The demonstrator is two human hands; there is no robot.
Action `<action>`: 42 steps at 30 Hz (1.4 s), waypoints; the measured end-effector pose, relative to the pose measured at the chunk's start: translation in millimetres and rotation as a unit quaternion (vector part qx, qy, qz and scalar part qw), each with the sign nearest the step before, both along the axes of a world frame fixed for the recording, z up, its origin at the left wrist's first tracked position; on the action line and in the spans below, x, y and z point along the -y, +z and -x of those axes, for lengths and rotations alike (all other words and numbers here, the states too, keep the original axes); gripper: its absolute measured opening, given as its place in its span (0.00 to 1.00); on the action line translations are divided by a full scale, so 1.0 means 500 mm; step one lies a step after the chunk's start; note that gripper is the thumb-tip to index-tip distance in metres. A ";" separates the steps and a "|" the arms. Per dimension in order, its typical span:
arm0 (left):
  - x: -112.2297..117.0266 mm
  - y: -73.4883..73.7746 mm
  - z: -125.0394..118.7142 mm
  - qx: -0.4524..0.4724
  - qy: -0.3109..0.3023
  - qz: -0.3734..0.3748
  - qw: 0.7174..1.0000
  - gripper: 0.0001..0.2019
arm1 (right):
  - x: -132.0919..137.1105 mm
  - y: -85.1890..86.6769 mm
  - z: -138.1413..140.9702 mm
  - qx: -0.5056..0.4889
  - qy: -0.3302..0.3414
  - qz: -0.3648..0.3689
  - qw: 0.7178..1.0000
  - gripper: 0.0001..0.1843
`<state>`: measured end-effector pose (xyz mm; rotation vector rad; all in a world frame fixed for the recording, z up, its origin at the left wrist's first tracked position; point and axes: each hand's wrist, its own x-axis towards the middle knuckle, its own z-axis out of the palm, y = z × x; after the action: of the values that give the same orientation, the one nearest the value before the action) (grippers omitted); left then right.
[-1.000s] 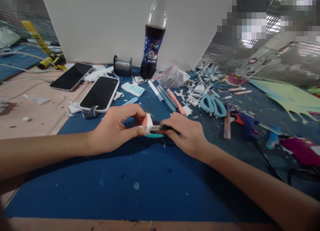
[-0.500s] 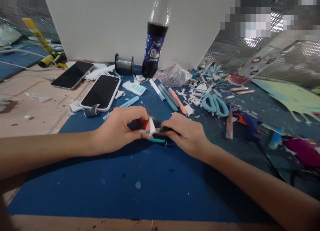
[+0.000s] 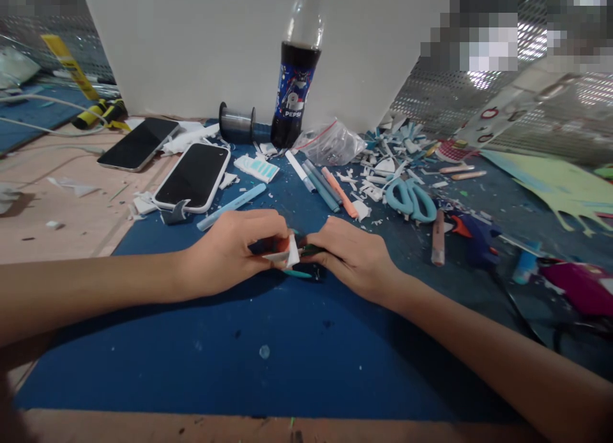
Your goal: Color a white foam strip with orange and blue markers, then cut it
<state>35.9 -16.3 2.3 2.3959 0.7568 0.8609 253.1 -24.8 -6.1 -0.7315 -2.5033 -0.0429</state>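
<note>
My left hand (image 3: 230, 251) is closed, pinching a small white and orange foam piece (image 3: 288, 252) over the blue mat (image 3: 239, 360). My right hand (image 3: 354, 255) is closed round a thin dark-handled tool (image 3: 312, 249) whose tip meets the piece. A small teal sliver (image 3: 297, 274) lies on the mat just under the two hands. What the tool is, a knife or a pen, I cannot tell.
Two phones (image 3: 194, 177) (image 3: 138, 144) lie at the left. A cola bottle (image 3: 295, 79) and a wire spool (image 3: 236, 122) stand before a white board (image 3: 201, 47). Markers (image 3: 330, 191), teal scissors (image 3: 412, 200), foam scraps (image 3: 383, 168), a glue gun (image 3: 472, 235) and a plastic bag (image 3: 330, 146) crowd the right.
Both hands have drawn closer together over the foam piece, and the piece has turned so less orange shows. A light blue pen behind my left hand has come into sight.
</note>
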 end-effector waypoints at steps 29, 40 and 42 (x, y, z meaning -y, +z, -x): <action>-0.006 -0.015 0.005 0.060 0.014 -0.128 0.990 0.02 | -0.002 0.004 -0.003 -0.035 -0.016 -0.016 0.999 0.09; 0.006 -0.007 0.005 -0.014 0.006 -0.148 0.989 0.06 | -0.002 0.002 -0.002 -0.072 -0.005 0.011 0.997 0.08; 0.007 -0.005 0.005 -0.020 0.023 -0.139 0.990 0.06 | -0.003 0.001 -0.003 -0.099 -0.004 0.019 0.995 0.06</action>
<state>33.5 -19.9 -0.3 2.6552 0.7541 0.9957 254.6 -23.5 -5.4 -0.7255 -2.3180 0.0712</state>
